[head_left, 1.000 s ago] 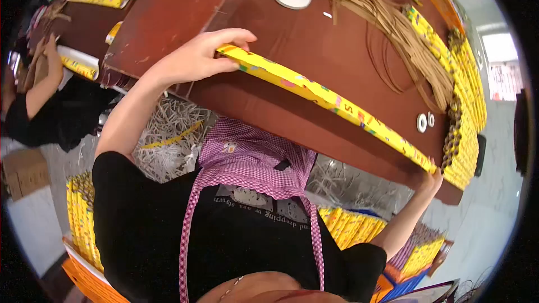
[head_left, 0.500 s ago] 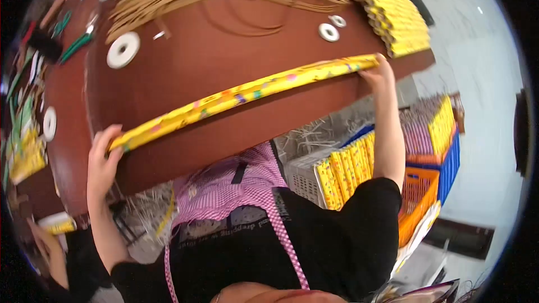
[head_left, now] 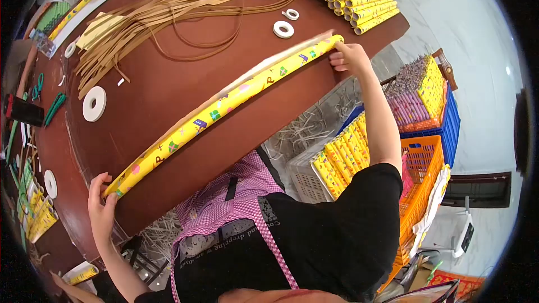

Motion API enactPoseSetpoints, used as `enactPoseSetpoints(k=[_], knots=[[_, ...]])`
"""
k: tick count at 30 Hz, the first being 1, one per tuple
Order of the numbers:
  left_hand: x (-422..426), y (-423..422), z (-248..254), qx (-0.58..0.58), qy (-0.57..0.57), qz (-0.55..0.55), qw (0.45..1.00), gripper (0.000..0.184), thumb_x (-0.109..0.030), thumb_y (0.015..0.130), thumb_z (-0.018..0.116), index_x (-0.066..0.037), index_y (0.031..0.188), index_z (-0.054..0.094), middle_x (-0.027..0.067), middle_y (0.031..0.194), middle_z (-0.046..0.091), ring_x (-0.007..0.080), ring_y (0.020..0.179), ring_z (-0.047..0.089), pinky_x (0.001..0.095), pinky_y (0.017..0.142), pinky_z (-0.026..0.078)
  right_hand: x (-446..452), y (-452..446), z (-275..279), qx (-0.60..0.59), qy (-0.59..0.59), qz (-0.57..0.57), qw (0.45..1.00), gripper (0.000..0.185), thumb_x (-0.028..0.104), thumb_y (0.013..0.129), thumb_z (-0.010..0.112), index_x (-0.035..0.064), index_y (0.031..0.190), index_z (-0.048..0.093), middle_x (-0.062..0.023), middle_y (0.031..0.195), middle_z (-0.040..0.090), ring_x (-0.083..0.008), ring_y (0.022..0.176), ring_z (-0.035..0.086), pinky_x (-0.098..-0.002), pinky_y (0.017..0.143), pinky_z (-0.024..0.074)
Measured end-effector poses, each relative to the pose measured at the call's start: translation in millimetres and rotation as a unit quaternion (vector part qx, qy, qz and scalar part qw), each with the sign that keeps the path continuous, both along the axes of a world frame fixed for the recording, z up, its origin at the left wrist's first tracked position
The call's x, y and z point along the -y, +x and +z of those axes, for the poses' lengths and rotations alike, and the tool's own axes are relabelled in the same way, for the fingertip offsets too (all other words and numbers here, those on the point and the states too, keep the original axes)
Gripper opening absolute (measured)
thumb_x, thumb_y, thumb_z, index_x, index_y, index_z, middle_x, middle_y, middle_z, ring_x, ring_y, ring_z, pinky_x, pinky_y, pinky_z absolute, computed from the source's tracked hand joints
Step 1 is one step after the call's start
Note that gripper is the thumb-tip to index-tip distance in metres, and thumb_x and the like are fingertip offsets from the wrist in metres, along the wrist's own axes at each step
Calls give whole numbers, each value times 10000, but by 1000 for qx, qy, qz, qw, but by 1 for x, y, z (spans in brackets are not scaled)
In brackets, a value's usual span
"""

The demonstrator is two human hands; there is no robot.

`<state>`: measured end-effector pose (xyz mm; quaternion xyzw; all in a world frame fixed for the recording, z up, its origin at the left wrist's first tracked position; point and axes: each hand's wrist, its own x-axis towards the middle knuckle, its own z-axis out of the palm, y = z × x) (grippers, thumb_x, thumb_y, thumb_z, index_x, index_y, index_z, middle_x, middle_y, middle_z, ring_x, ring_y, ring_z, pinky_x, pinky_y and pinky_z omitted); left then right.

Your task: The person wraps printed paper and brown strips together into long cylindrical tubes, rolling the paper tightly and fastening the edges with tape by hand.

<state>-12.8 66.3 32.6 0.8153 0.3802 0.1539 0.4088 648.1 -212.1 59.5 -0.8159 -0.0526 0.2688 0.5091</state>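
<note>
A long roll of yellow gift wrap (head_left: 215, 113), printed with small coloured figures, lies slantwise above the front edge of the brown table (head_left: 168, 87). My left hand (head_left: 102, 205) grips its near left end between thumb and fingers. At the far right end, my right hand (head_left: 353, 59) holds it with the thumb on the near side; some fingers are curled beneath. Along the roll's upper side runs a pale, brownish paper edge, standing slightly away from the printed surface.
Brown strips (head_left: 185, 5) spread across the table's back, beside a stack of finished yellow rolls (head_left: 359, 0). White tape rolls (head_left: 94, 104) lie around. At right stand a grey crate (head_left: 306, 177) of rolls and an orange crate (head_left: 424, 160). Another person's arm (head_left: 73, 292) shows lower left.
The gift wrap roll has turned, so its pale paper edge now shows along the top. Both hands still hold its ends. The whole view has shifted.
</note>
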Motion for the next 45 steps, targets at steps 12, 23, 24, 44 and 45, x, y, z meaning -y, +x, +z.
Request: enactPoseSetpoints(k=[12,23,24,44,45], knots=[[-3,-2,0,-10,37,-45,998,396,67,829,564,13,1221,583,111,1242,580,234,1196,545,327,1050,393,-14,23,3,450,-145,409,781,365,27,824,638,92,1182,665,-137,1189,657,-306,1125,614,-385,977,469],[52,78,64,-113,312,-24,943,390,-5,873,639,-6,1257,570,162,1355,524,337,1284,487,395,1088,383,-24,-26,8,547,-214,453,670,357,64,780,735,138,1109,616,-28,1132,639,-255,1199,547,-471,1145,287],[60,96,68,-97,314,-67,942,391,-22,862,669,-1,1240,573,160,1349,526,341,1275,492,401,1085,381,-25,-31,11,564,-203,440,669,351,68,778,735,119,1103,611,-35,1116,638,-258,1177,556,-472,1146,290],[66,291,56,-86,496,-240,830,457,26,725,608,6,1169,500,202,1034,555,381,963,542,456,828,448,6,-39,-10,733,-13,192,652,319,-3,799,617,124,1090,603,-54,1125,645,-258,1127,575,-470,1063,328],[62,286,55,-96,506,-235,824,453,21,726,613,4,1163,500,207,1041,552,385,968,539,461,835,448,0,-43,-18,729,2,190,658,316,11,806,611,127,1100,608,-46,1132,642,-261,1125,574,-482,1059,328]])
